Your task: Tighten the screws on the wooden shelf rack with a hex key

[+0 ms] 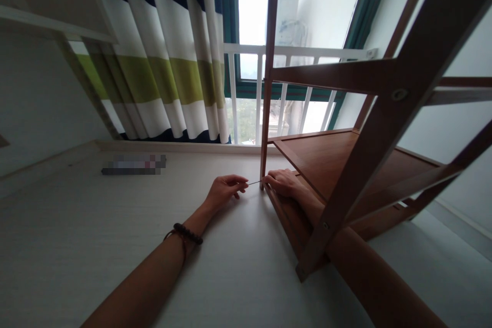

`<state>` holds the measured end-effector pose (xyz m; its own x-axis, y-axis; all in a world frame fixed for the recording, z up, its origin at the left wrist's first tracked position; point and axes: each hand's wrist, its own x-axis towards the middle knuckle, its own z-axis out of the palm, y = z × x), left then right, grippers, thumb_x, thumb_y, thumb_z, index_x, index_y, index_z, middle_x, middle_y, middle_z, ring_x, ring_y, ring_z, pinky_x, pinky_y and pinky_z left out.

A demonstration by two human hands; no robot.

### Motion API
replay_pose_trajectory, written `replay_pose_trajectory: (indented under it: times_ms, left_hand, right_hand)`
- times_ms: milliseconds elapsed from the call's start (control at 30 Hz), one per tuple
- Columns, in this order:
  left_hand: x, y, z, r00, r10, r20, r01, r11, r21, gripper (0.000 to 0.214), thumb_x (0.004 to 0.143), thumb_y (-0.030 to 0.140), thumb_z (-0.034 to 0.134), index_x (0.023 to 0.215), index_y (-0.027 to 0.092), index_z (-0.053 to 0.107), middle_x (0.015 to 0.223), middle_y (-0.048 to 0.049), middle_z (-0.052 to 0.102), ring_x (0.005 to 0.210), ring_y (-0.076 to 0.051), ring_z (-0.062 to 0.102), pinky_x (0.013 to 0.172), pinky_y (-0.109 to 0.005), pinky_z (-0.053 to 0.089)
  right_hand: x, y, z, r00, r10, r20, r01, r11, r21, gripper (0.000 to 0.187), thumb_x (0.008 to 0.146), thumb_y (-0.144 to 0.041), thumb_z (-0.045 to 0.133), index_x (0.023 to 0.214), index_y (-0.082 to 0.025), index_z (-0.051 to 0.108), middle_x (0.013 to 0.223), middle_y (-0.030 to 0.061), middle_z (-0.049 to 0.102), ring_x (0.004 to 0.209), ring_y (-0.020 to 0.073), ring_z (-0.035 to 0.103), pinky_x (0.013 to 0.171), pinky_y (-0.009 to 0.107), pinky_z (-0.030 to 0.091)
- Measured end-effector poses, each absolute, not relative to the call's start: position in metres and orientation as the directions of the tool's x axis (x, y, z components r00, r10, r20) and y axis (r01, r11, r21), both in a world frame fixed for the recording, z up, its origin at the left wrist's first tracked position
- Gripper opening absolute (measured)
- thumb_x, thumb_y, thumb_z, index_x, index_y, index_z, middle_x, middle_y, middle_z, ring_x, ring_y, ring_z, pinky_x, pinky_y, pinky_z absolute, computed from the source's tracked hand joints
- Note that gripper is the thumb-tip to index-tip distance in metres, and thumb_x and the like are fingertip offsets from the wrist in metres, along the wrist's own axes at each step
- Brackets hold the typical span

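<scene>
A brown wooden shelf rack (330,164) stands on the pale floor at the right, its near leg crossing in front of my right forearm. My left hand (225,190) is closed in a pinch on a thin metal rod-like tool (253,182) that points at the foot of the rack's far upright (265,113). My right hand (282,182) rests at that same foot, fingers curled against the wood where the tool's tip meets it. A dark bead bracelet sits on my left wrist.
A striped curtain (165,77) in navy, white and green hangs at the back left. A white railing (292,51) fronts the window. A blurred dark object (134,164) lies on the floor near the wall. White walls close both sides.
</scene>
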<state>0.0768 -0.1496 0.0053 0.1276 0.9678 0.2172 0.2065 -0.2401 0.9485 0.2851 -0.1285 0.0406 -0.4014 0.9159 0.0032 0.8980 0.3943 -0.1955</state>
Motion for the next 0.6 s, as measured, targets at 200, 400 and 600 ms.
replay_pose_trajectory:
  times_ms: [200, 400, 600]
  left_hand:
    - [0.0787, -0.1498, 0.0038, 0.090, 0.978, 0.187, 0.204, -0.202, 0.958, 0.035, 0.064, 0.043, 0.073, 0.078, 0.013, 0.066, 0.064, -0.0048, 0.068, 0.051, -0.014, 0.062, 0.042, -0.022, 0.046]
    - [0.0776, -0.1486, 0.0029, 0.137, 0.983, 0.125, 0.150, -0.146, 0.978, 0.040, 0.066, 0.044, 0.072, 0.089, 0.012, 0.069, 0.074, -0.0089, 0.072, 0.066, -0.019, 0.068, 0.052, -0.025, 0.053]
    - [0.0772, -0.1488, 0.0047, 0.208, 0.976, 0.068, 0.105, -0.092, 0.990, 0.045, 0.065, 0.042, 0.074, 0.098, 0.010, 0.068, 0.084, -0.0115, 0.073, 0.068, -0.019, 0.069, 0.063, -0.031, 0.057]
  right_hand:
    - [0.2850, -0.1300, 0.0406, -0.415, 0.909, 0.047, 0.882, 0.414, -0.222, 0.041, 0.091, -0.039, 0.035, 0.080, -0.015, 0.066, 0.080, 0.0060, 0.065, 0.068, 0.0133, 0.053, 0.060, 0.024, 0.030]
    - [0.2842, -0.1314, 0.0431, -0.408, 0.912, 0.034, 0.885, 0.404, -0.230, 0.039, 0.091, -0.035, 0.036, 0.080, -0.015, 0.067, 0.077, 0.0057, 0.065, 0.066, 0.0127, 0.052, 0.060, 0.024, 0.031]
    - [0.2837, -0.1305, 0.0436, -0.382, 0.924, -0.011, 0.902, 0.371, -0.222, 0.039, 0.093, -0.036, 0.035, 0.082, -0.014, 0.066, 0.084, 0.0054, 0.066, 0.072, 0.0132, 0.055, 0.062, 0.023, 0.035]
